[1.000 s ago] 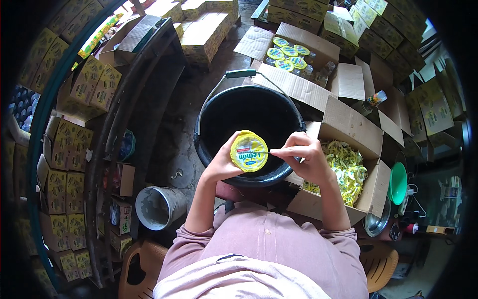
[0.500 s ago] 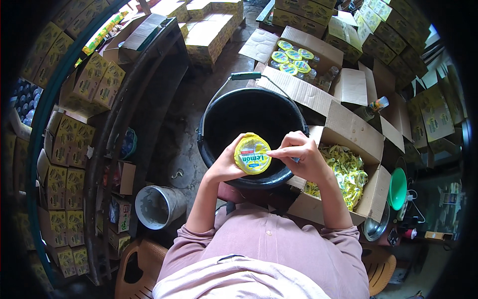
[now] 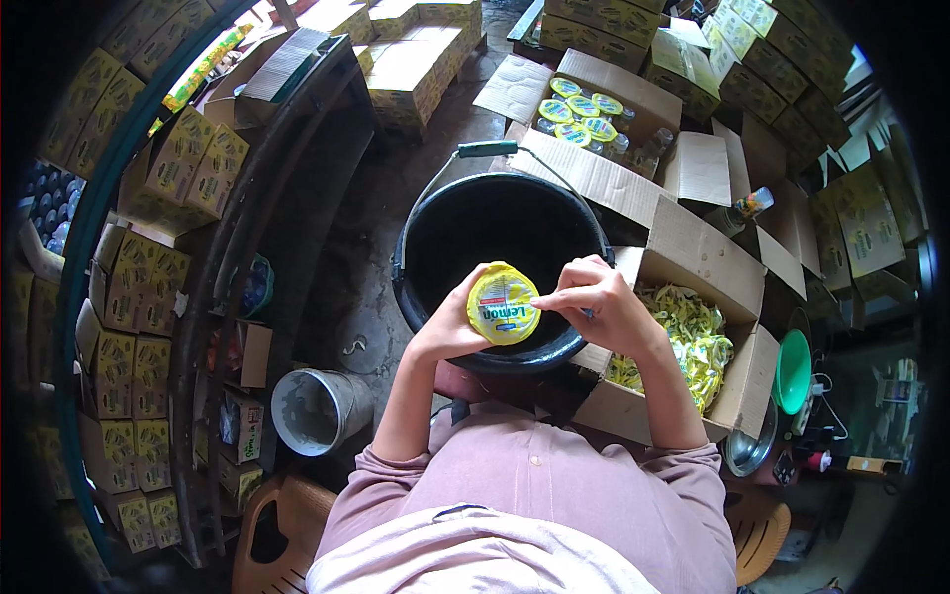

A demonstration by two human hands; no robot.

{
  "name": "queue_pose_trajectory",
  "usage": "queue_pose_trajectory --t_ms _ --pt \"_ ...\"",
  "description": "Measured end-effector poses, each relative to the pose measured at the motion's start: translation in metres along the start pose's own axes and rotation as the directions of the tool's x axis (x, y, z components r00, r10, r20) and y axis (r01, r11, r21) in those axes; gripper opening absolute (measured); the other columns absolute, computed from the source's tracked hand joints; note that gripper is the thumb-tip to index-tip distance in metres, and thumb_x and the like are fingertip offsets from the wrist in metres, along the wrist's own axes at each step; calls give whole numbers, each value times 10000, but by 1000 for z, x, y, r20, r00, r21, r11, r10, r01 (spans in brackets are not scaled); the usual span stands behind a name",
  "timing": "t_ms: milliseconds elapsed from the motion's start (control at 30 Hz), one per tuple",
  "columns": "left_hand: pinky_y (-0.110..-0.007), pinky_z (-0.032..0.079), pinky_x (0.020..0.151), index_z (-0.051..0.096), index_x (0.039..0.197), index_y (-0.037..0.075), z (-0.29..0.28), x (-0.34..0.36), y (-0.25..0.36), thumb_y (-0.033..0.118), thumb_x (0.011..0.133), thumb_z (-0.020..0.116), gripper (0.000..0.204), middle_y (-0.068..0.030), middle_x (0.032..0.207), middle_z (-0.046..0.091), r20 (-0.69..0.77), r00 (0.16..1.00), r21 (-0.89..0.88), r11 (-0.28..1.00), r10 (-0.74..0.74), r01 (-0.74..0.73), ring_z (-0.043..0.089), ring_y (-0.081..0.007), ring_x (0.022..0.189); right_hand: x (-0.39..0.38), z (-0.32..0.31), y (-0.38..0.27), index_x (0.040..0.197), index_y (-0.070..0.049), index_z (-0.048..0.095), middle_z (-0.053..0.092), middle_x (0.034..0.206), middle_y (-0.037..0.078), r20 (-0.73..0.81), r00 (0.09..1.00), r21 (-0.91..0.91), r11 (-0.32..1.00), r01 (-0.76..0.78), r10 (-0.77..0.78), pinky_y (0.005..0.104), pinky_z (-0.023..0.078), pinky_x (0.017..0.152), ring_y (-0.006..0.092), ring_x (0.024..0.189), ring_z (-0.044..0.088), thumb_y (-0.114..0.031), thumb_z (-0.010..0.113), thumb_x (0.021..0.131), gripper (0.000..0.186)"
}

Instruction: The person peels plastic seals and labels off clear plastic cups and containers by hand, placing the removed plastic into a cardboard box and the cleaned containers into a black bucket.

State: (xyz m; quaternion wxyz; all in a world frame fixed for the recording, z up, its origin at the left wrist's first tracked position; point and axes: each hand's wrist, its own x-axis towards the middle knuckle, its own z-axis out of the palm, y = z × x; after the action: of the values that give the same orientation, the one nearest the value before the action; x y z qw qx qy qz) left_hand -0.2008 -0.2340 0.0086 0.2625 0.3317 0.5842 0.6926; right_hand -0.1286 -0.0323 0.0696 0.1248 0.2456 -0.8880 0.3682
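Observation:
My left hand [image 3: 450, 327] grips a sealed cup with a round yellow lid [image 3: 503, 303] over the black bucket [image 3: 440, 223]. My right hand [image 3: 594, 307] is closed, its fingertips at the lid's right edge; whatever is pinched there is too small to make out. To the right, an open carton [image 3: 698, 238] holds a heap of yellow plastic scraps [image 3: 683, 366]. Behind the bucket, another open carton [image 3: 618, 74] contains several clear cups with yellow lids [image 3: 559, 112].
Stacked printed cartons [image 3: 134, 287] fill a rack on the left, with more [image 3: 416, 64] at the back. A grey bucket [image 3: 317, 416] is lower left. A green basin [image 3: 792, 371] and a steel bowl [image 3: 747, 445] are at right, beside an orange chair [image 3: 267, 535] on the other side.
The cup and both hands appear slightly further right. The thin dark tool seen between my right fingers a second ago is now hidden or too fine to see at the lid's edge.

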Motion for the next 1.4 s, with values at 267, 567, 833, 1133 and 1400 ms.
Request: queue_pose_trajectory --t_ms 267,567,833,1133,1400 --pt "-268 393 900 393 1181 51 0 1 -2 36 562 729 705 -68 1043 511 22 1000 49 999 -8 7 503 -144 985 -4 -2 3 853 -148 673 502 661 13 31 999 -49 998 -27 29 302 369 679 164 666 515 20 629 666 255" --pt "-263 395 897 402 1173 49 1 0 -2 47 570 730 686 -69 1037 509 -4 1000 80 997 1 0 504 -146 975 -7 -8 7 830 -147 671 508 667 8 12 999 -65 997 -34 35 300 371 698 170 666 517 33 623 666 248" --pt "-258 395 893 402 1171 49 3 2 0 56 576 736 683 -67 1034 504 -17 1000 87 996 -1 2 501 -143 970 0 -7 4 812 -158 672 500 659 5 42 999 -120 993 -19 25 296 366 712 159 671 521 27 627 651 249" --pt "-251 397 876 394 1168 44 4 0 0 49 586 735 675 -63 1025 509 -45 999 139 990 14 -8 501 -130 959 -21 -24 15 819 -163 677 513 668 0 6 994 -161 981 -104 107 290 351 724 150 674 522 11 631 658 241" --pt "-303 369 898 404 1149 48 5 2 -6 54 568 720 661 -102 995 532 -94 996 303 953 -6 34 519 -203 958 -81 -23 11 858 -86 674 544 639 29 -334 874 52 932 -357 354 263 379 621 145 624 511 28 644 675 218"
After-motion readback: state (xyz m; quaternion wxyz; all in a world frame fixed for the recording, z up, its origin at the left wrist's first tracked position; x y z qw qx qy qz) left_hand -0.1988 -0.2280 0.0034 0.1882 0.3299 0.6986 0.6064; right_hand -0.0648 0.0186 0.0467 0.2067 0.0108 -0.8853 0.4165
